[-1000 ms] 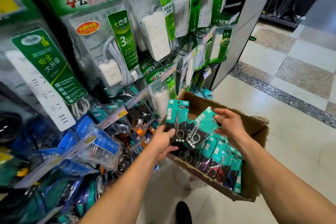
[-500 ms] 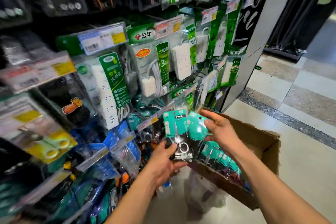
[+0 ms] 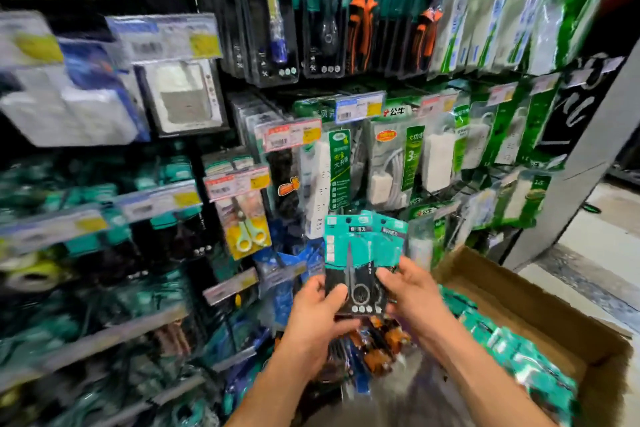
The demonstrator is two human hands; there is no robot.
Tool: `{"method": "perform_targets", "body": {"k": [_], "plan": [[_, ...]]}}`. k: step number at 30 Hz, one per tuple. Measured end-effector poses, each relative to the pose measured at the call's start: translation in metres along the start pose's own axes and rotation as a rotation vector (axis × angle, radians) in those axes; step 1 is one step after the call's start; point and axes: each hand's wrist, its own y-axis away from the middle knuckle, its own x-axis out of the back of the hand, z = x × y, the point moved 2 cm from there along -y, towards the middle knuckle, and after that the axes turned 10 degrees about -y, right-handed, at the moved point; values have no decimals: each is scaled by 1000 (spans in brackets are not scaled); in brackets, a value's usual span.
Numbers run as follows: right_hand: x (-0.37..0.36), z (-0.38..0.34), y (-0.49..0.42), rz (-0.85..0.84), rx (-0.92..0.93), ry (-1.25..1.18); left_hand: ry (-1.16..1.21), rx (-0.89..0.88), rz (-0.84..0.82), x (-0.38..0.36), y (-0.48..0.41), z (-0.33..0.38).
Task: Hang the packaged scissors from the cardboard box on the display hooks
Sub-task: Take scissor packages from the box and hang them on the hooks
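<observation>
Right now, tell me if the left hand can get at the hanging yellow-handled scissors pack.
Probably not yet: the path up-left to the yellow-handled scissors pack looks free, but the left hand and right hand both grip the teal scissors packs.

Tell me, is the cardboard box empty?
Not empty: the open cardboard box holds a pile of teal scissors packs along its near side.
</observation>
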Motion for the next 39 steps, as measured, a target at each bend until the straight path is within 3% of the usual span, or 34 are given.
{"method": "perform_targets", "body": {"k": [7, 17, 28, 39], "plan": [[-19, -2, 25, -46, 71, 204, 62, -23, 330, 44, 56, -23], [-79, 0, 78, -251, 57, 261, 110, -87, 550, 120, 156, -23], [-172, -1, 111, -371, 94, 184, 146, -73, 606, 187, 199, -8], [-299, 15, 129, -435, 192, 184, 125, -210, 598, 298, 236, 39]]}}
